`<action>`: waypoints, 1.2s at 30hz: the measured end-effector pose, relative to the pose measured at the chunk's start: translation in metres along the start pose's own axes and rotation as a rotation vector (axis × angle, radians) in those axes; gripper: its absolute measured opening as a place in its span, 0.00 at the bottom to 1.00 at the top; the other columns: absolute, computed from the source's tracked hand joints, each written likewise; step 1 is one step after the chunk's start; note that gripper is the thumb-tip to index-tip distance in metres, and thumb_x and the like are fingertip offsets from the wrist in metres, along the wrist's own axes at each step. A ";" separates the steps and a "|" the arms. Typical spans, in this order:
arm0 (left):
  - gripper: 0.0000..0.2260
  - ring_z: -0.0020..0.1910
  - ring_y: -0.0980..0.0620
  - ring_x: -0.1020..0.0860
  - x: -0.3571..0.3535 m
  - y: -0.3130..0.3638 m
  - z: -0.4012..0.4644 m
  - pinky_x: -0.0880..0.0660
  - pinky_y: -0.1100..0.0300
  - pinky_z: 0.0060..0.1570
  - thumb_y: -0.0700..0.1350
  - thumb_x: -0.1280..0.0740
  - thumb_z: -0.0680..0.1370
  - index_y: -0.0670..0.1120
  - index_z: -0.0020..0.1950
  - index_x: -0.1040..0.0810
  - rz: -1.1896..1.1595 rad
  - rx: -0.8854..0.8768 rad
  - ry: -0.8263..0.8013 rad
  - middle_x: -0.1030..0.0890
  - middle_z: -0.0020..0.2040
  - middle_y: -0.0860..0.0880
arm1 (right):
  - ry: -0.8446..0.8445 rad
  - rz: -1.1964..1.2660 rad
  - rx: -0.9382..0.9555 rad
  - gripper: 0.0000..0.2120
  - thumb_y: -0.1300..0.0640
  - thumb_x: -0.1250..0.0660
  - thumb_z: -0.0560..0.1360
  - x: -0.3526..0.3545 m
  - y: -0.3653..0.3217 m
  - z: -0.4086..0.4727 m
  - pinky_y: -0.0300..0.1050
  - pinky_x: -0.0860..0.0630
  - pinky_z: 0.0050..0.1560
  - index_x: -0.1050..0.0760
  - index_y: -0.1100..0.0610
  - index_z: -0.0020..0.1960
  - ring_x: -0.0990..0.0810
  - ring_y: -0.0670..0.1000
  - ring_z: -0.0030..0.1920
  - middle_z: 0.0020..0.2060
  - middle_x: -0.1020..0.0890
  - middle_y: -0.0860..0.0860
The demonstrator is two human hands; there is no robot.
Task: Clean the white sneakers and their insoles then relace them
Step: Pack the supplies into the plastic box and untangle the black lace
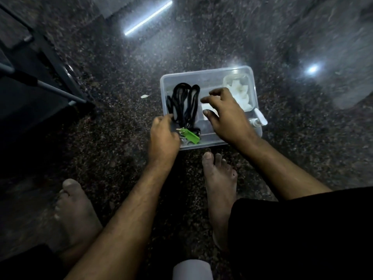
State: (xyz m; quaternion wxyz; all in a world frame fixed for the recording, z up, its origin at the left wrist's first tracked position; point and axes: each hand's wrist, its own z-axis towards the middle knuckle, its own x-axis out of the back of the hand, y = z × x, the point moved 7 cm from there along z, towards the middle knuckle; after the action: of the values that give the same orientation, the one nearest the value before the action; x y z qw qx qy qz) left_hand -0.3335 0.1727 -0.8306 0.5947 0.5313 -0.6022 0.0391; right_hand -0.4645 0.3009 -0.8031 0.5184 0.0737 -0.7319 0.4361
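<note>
We rest our left hand on the clear plastic rectangular tub, fingers curled over black flat laces; actual grip unclear. Right hand hovers, fingers spread wide.

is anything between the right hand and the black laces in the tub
Nothing visible. The right hand hovers open over the clear tub, and the black laces lie uncovered just beside it; the left hand is at their near end.

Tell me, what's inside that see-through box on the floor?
Inside the box: black laces, a green tag, crumpled white cloth, a white pad and a small bottle. The right hand and left hand cover anything below them.
</note>
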 end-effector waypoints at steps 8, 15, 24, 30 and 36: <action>0.14 0.55 0.47 0.23 0.011 -0.012 -0.005 0.39 0.72 0.49 0.35 0.36 0.79 0.42 0.63 0.20 -0.021 0.025 0.091 0.22 0.58 0.42 | 0.330 -0.044 0.060 0.10 0.56 0.37 0.81 0.089 -0.006 -0.026 0.44 0.27 0.55 0.20 0.58 0.57 0.25 0.52 0.56 0.55 0.25 0.55; 0.11 0.50 0.45 0.23 0.020 -0.026 -0.008 0.34 0.63 0.47 0.32 0.37 0.77 0.41 0.55 0.21 -0.044 0.030 0.177 0.21 0.53 0.40 | 0.313 0.221 -0.514 0.19 0.64 0.45 0.75 0.055 0.113 -0.071 0.45 0.26 0.58 0.24 0.57 0.62 0.22 0.53 0.55 0.55 0.20 0.55; 0.06 0.45 0.47 0.22 0.032 -0.057 -0.016 0.33 0.64 0.45 0.38 0.32 0.78 0.41 0.54 0.22 -0.214 0.270 0.301 0.19 0.46 0.45 | 0.083 0.208 -0.424 0.08 0.54 0.40 0.82 -0.001 0.088 -0.087 0.43 0.29 0.41 0.23 0.54 0.52 0.19 0.50 0.42 0.44 0.17 0.52; 0.05 0.44 0.49 0.18 0.040 -0.076 -0.011 0.25 0.61 0.46 0.43 0.30 0.78 0.44 0.52 0.16 -0.337 0.397 0.317 0.15 0.45 0.46 | 0.095 0.247 -0.438 0.05 0.62 0.33 0.76 0.000 0.075 -0.060 0.43 0.28 0.38 0.20 0.57 0.49 0.18 0.50 0.41 0.38 0.17 0.48; 0.04 0.44 0.49 0.18 0.061 -0.095 0.029 0.19 0.52 0.51 0.39 0.31 0.78 0.44 0.50 0.17 -0.464 0.425 0.376 0.16 0.43 0.49 | 0.083 0.210 -0.346 0.11 0.51 0.36 0.77 -0.012 0.063 0.029 0.54 0.20 0.40 0.19 0.55 0.50 0.16 0.53 0.39 0.38 0.16 0.51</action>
State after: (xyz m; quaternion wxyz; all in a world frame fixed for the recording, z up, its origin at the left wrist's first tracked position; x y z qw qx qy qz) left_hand -0.2713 0.0757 -0.8477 0.5643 0.7489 -0.3244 0.1245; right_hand -0.5148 0.3143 -0.8503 0.5048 -0.1115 -0.7775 0.3581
